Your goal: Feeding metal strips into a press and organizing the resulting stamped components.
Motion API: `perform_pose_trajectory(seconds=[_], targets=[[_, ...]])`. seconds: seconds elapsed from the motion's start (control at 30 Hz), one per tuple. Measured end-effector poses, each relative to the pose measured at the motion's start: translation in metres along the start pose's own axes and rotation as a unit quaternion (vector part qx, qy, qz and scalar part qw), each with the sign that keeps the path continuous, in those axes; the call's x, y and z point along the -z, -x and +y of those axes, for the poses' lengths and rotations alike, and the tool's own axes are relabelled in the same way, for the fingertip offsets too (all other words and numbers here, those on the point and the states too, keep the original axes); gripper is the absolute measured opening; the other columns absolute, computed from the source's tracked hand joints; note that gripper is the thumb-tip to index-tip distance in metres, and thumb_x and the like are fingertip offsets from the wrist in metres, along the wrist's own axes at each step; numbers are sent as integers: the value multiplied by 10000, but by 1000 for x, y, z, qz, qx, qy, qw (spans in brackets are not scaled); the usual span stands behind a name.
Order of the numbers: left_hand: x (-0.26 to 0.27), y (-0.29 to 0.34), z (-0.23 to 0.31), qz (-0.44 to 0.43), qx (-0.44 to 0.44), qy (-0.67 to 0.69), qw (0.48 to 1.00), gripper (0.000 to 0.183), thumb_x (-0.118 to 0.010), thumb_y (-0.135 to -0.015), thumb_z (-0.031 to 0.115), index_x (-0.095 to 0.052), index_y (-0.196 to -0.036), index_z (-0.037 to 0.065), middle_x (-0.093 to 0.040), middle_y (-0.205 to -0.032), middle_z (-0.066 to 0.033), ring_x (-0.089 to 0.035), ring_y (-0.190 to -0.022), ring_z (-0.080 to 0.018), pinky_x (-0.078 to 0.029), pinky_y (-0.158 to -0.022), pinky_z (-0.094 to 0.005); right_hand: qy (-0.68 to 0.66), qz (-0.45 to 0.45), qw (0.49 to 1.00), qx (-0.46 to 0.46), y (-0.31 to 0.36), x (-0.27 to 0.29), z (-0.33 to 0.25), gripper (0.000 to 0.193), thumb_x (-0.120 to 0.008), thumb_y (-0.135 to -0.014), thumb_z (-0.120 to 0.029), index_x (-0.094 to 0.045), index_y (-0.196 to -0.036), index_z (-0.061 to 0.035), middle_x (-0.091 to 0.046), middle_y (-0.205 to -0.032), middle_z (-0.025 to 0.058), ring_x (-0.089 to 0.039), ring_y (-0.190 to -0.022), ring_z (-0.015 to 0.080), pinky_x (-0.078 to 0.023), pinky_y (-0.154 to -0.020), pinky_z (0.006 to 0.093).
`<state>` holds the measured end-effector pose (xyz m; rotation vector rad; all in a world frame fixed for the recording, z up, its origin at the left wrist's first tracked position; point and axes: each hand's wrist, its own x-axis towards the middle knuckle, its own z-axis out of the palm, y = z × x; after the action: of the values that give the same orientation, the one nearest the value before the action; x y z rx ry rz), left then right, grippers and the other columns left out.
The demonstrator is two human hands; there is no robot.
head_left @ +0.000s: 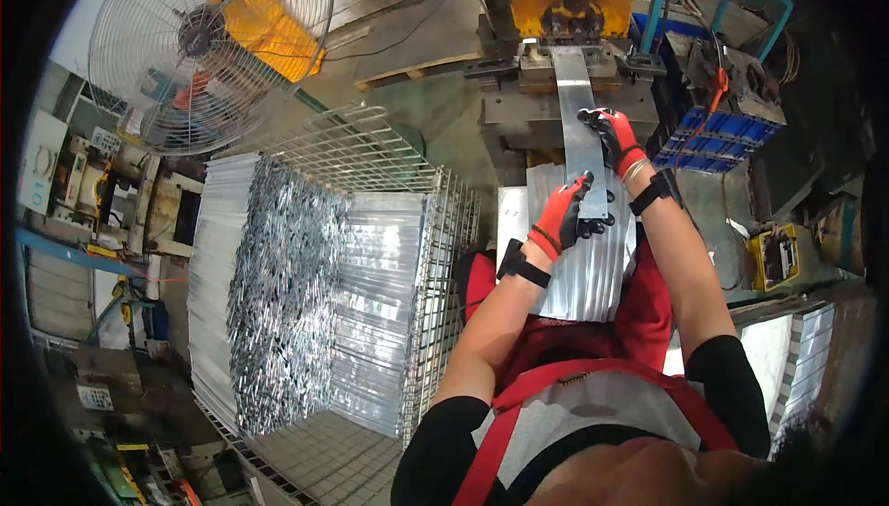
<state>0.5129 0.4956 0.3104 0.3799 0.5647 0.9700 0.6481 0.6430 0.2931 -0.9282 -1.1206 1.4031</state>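
A long flat metal strip (576, 103) runs from the press tooling (546, 63) back toward my lap. My left hand (567, 209), in a red and black glove, is closed round the strip's near end. Farther along, my right hand (613, 135), gloved alike, grips the strip's right edge. The strip's far end lies in the tooling under the yellow press head (569, 12). Below my hands a stack of similar metal strips (579, 284) rests in front of me, above my red-clad legs.
To the left stands a wire mesh cage (443, 228) packed with stacked metal strips (375, 274). A large fan (211, 34) is behind it. Blue crates (708, 136) sit right of the press, and a yellow bin (776, 256) is on the far right.
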Motion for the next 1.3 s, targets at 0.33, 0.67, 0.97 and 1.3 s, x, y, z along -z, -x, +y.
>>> perform_pose_trajectory(seconds=[0.33,0.67,0.97,1.3], targets=[[46,43,2,136,-163,-192,958,172,-629,-876,171,-625,-983,36,-591,-730,31,-540,-624,-51,-423,-548,-214,-8,-56,998,-13,104,-45,-17,186,-656,-855,-168,-656,-988,-38,-606,-819,-52,-513,-702,36,-415,-616,206],[193,125,-56,441,-149,-552,691,425,-688,-786,354,-627,-1060,35,-630,-776,-95,-592,-652,-196,-481,-611,-325,403,-122,900,110,200,-9,43,401,-612,-835,-202,-556,-1222,-113,-590,-1183,89,-546,-1095,234,-406,-949,357],[132,114,-49,395,33,-810,433,784,-743,-643,498,-417,-1205,61,-525,-1078,-172,-619,-866,-332,-517,-702,-418,634,-253,691,238,214,-35,82,491,-565,-811,-335,-505,-1259,-143,-448,-1349,70,-354,-1284,315,-219,-1083,493],[76,94,-100,249,-19,-777,578,1004,-704,-659,550,-264,-1364,-14,-501,-1129,-226,-584,-956,-353,-488,-769,-443,457,-62,862,210,216,-9,45,418,-600,-754,-44,-585,-1169,-94,-563,-1209,114,-488,-1134,333,-381,-981,421]])
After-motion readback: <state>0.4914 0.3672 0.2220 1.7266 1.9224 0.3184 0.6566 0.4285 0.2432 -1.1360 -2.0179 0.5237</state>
